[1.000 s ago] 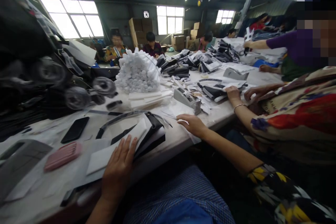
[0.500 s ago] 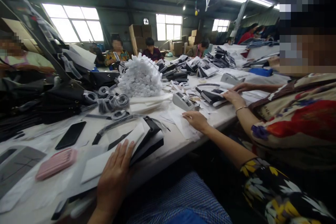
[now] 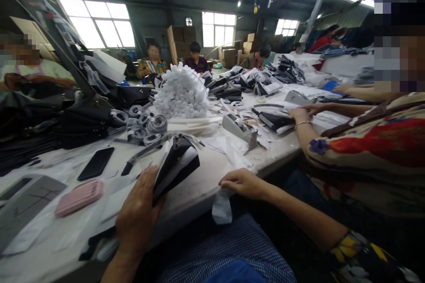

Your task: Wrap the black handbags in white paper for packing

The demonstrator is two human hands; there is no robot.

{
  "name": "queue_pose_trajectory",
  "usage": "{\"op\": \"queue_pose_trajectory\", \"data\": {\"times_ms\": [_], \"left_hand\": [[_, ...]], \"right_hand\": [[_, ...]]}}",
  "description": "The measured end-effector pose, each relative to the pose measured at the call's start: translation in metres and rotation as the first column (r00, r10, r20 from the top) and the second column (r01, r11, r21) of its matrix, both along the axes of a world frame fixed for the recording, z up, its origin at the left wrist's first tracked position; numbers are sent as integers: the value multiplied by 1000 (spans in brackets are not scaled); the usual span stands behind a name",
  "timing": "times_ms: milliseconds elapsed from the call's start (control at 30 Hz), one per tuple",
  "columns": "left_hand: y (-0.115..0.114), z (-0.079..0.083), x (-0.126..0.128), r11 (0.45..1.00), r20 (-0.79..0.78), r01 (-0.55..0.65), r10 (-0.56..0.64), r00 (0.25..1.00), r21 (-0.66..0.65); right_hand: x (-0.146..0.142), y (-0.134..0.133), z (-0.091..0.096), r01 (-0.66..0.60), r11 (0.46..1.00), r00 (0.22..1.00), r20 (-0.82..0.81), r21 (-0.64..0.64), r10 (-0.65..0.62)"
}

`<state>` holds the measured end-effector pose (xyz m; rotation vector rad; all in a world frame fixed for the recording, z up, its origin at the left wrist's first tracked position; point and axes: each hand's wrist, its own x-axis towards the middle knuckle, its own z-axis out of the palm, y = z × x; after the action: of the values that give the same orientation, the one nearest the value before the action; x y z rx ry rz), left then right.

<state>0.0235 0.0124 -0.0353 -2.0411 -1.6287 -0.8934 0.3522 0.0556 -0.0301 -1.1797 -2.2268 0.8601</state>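
Note:
My left hand (image 3: 136, 210) grips the near side of a black bag (image 3: 179, 166) with white paper against it, at the table's front edge. The bag is tilted up, and its far end points away from me. The thumb is partly hidden behind the hand. My right hand (image 3: 245, 183) pinches the top of a small translucent plastic piece (image 3: 222, 208), which hangs down over my lap, in front of the table edge. A grey tape dispenser (image 3: 239, 130) stands beyond that hand, with thin white sheets (image 3: 230, 150) lying beside it.
A pink ridged case (image 3: 79, 197), a black phone (image 3: 96, 163) and a grey dispenser (image 3: 31, 205) lie left. White rolls (image 3: 182, 93) are heaped mid-table beside coiled straps (image 3: 156, 124). Black bags (image 3: 79, 126) pile up at left. A co-worker's hand (image 3: 300, 115) works at right.
My right hand has left the white sheets, coming toward me with the plastic piece in its fingers. My left hand has gone from lying flat on the paper to gripping and tilting the bag.

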Motion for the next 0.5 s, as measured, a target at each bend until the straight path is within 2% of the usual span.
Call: {"op": "queue_pose_trajectory", "data": {"times_ms": [67,100,133,200,267,333,433,500], "left_hand": [[1,0,0,1000,5,5,-5,1000,-1],[1,-1,0,1000,7,10,-10,1000,-1],[1,-1,0,1000,10,15,-15,1000,1],[1,-1,0,1000,15,22,-22,1000,4],[1,0,0,1000,17,25,-25,1000,3],[1,0,1,1000,18,21,-21,1000,5],[1,0,2,1000,19,22,-22,1000,11],[2,-1,3,1000,14,26,-26,1000,8]], "right_hand": [[-2,9,-17,166,975,985,14,146,-169],[-4,13,-27,202,958,975,47,205,-216],[-6,16,-36,212,943,966,94,256,-243],[-12,18,-51,140,940,957,202,312,-210],[-21,17,-57,-7,944,960,268,330,-87],[-32,20,-54,-202,926,952,285,320,109],[-57,37,-42,-457,828,884,272,325,381],[-78,57,-34,-537,776,842,272,331,467]]}}
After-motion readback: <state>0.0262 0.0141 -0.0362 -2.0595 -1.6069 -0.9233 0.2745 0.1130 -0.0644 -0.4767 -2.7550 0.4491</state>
